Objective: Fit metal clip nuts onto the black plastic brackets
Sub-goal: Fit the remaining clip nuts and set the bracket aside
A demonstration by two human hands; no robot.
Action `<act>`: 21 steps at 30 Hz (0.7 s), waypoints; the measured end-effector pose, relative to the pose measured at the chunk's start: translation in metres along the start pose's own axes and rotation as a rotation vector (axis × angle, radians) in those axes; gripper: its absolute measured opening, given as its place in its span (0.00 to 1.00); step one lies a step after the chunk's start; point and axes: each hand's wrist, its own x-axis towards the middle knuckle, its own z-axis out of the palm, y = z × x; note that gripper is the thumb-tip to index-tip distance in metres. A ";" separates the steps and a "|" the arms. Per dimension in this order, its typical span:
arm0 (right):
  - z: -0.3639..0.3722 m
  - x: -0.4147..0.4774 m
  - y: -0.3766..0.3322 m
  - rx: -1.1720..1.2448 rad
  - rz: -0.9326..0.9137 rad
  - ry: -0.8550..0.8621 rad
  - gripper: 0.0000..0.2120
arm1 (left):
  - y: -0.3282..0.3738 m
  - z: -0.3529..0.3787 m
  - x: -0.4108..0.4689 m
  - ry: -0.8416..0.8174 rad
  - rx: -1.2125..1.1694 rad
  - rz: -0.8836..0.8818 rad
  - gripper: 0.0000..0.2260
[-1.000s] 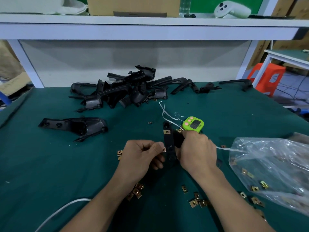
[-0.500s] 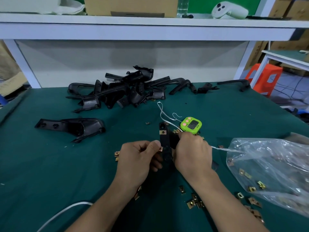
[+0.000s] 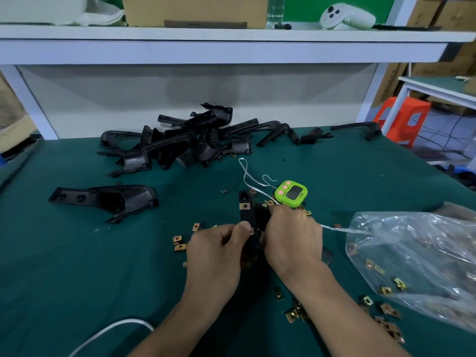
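Right hand (image 3: 293, 235) wraps the black plastic bracket (image 3: 246, 216), held over the table's middle, toward the near edge. Left hand (image 3: 219, 249) pinches a clip nut (image 3: 252, 231) against the bracket, thumb on top. Risk: nut seats cocked and its hole misses the bracket's, or it pops from the pinch. Green timer (image 3: 291, 194) display unreadable; no other writing.

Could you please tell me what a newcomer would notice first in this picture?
Centre front, the left hand pinches a clip nut against the black bracket that the right hand grips. Behind them, a pile of black brackets sprawls towards the far edge of the green table. A bright green timer sits just beyond the right hand, and a clear bag holding more clip nuts lies at the right.
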 end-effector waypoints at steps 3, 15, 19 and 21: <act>-0.002 0.001 0.000 0.028 0.007 -0.024 0.05 | 0.002 -0.003 -0.003 -0.084 0.078 0.058 0.18; -0.005 0.000 0.003 0.375 -0.103 0.018 0.15 | -0.012 -0.009 0.010 0.040 0.313 0.145 0.17; -0.008 0.001 0.004 0.450 -0.124 0.017 0.14 | -0.016 -0.010 0.013 0.036 0.270 0.144 0.13; -0.007 0.000 0.000 0.439 -0.143 0.018 0.15 | -0.015 -0.013 0.013 0.029 0.225 0.147 0.05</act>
